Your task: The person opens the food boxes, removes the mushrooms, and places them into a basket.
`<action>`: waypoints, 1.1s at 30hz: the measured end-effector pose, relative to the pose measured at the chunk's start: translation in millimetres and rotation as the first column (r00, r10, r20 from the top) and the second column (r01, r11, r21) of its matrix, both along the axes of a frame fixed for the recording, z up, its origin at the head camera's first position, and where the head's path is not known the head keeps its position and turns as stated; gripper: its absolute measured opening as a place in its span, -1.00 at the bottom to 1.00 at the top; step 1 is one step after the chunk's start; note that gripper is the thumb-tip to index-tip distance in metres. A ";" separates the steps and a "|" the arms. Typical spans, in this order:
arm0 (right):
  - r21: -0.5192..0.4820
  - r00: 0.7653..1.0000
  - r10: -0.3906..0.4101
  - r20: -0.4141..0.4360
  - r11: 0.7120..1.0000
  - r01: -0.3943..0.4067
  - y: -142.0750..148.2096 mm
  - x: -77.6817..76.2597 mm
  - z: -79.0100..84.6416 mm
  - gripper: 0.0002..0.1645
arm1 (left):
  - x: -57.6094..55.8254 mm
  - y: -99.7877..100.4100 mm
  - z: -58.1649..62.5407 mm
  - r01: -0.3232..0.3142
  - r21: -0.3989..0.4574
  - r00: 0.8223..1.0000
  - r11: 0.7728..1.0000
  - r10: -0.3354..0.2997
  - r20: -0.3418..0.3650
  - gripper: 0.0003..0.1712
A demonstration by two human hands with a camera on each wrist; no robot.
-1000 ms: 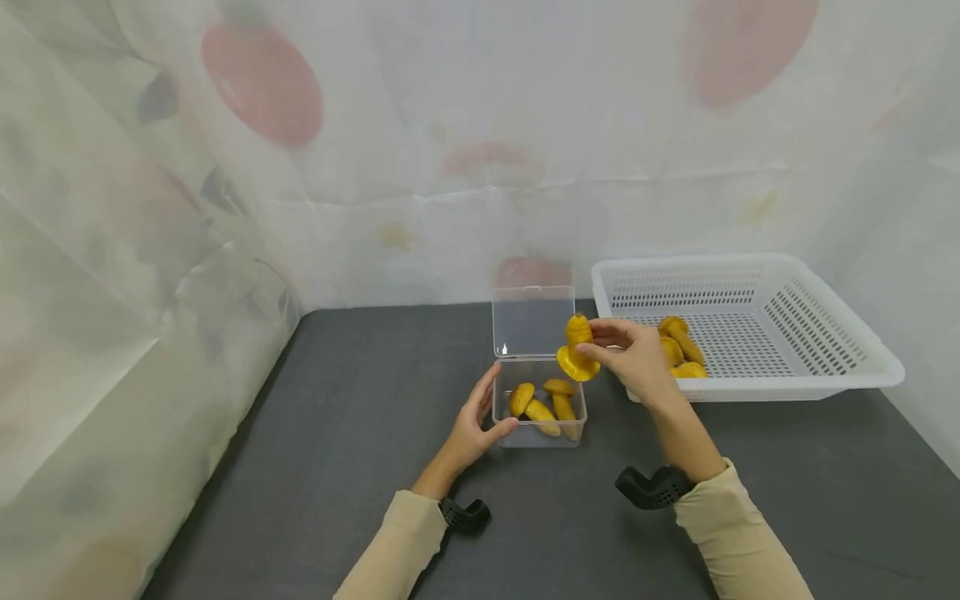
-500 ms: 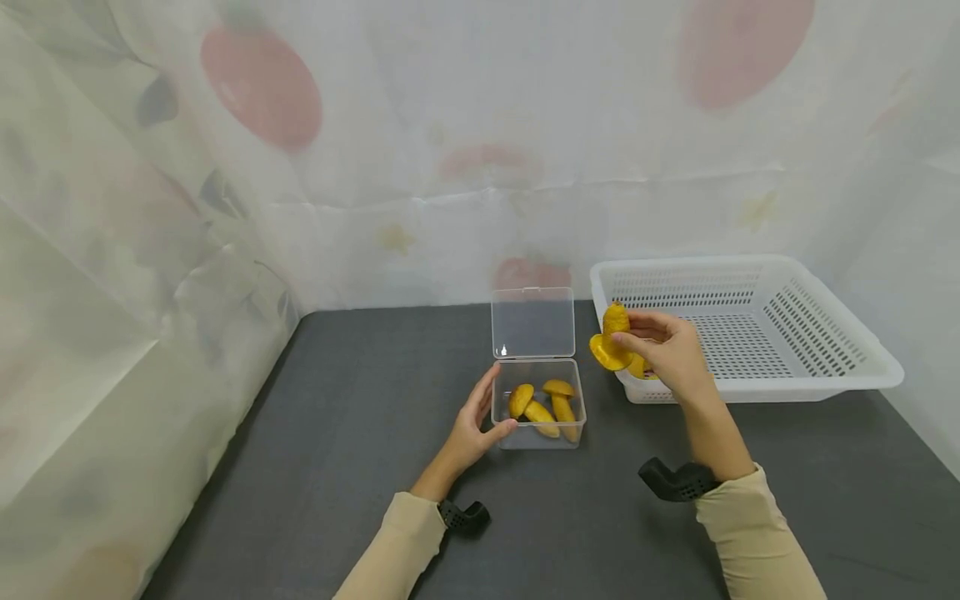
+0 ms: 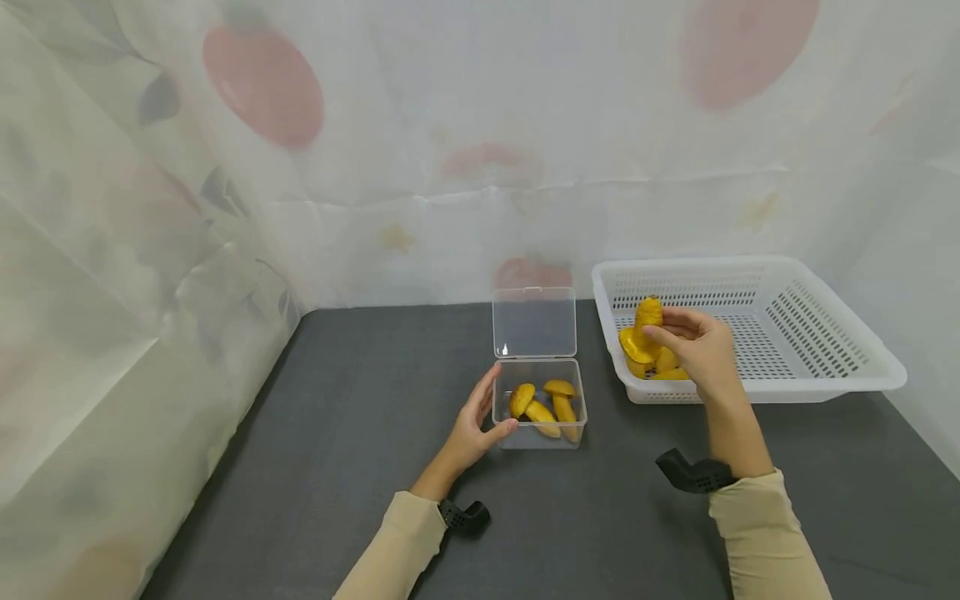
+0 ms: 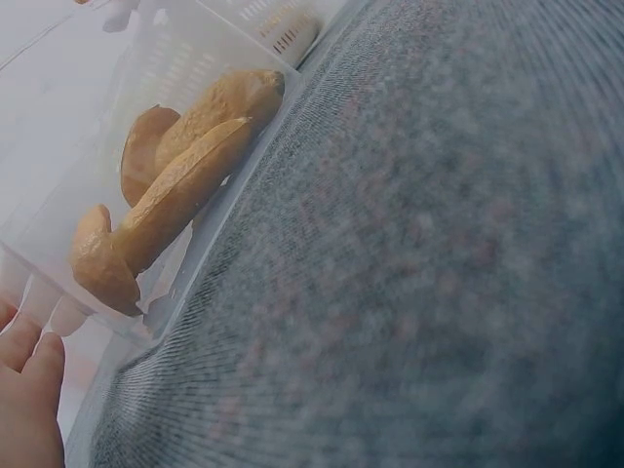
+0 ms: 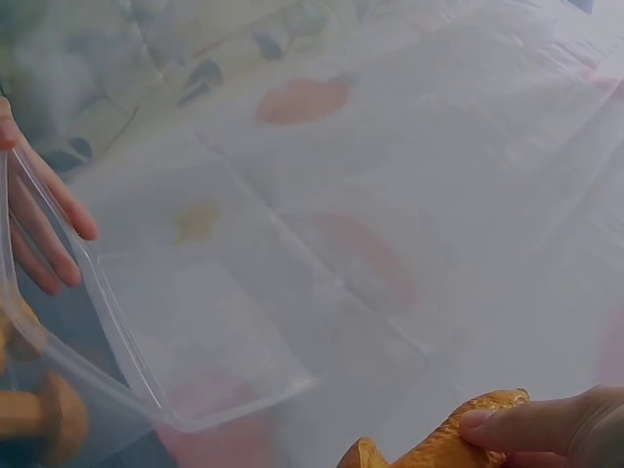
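Observation:
My left hand (image 3: 470,425) rests against the left side of a clear plastic box (image 3: 540,435), fingers extended along its wall and thumb at the front corner. Inside lie two yellow-brown mushrooms, one (image 3: 562,403) on the right and another (image 3: 522,400) on the left. With thumb and fingers my right hand (image 3: 697,343) pinches a yellow mushroom (image 3: 648,321), its stem up and cap down. It is over the left end of a white basket (image 3: 825,386). More mushrooms (image 3: 667,361) sit under it, partly hidden by the hand.
The box's hinged lid (image 3: 534,323) stands open behind it. The basket is at the back right of the dark grey table (image 3: 360,450), to the right of the box. Printed cloth (image 3: 420,108) hangs behind the table and along its left side.
My right hand has carried the mushroom rightward from over the box's back right corner to over the basket's left end. The left hand and the box have stayed put.

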State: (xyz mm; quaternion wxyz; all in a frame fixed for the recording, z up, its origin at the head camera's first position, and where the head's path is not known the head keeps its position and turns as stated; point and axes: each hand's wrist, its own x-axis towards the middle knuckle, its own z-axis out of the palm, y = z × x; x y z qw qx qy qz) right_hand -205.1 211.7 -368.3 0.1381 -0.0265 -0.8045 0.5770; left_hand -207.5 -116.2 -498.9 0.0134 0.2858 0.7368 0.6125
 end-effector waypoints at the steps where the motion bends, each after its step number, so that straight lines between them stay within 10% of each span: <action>1: 0.003 1.000 -0.007 0.002 1.000 0.007 1.6 -0.7 -0.8 -0.37 | 0.0 0.0 0.2 0.001 -0.001 1.000 1.000 -0.001 0.001 -0.02; 17: 0.009 0.998 -0.056 0.017 0.998 0.056 18.4 -11.3 -11.4 -0.36 | -2.5 -0.2 -1.5 0.007 0.016 1.000 1.000 -0.007 -0.011 -0.04; 33: 0.267 0.995 -0.096 0.004 0.959 0.092 14.0 -36.7 -9.2 -0.55 | -1.6 -0.4 -1.4 0.008 0.009 1.000 1.000 -0.008 -0.005 -0.03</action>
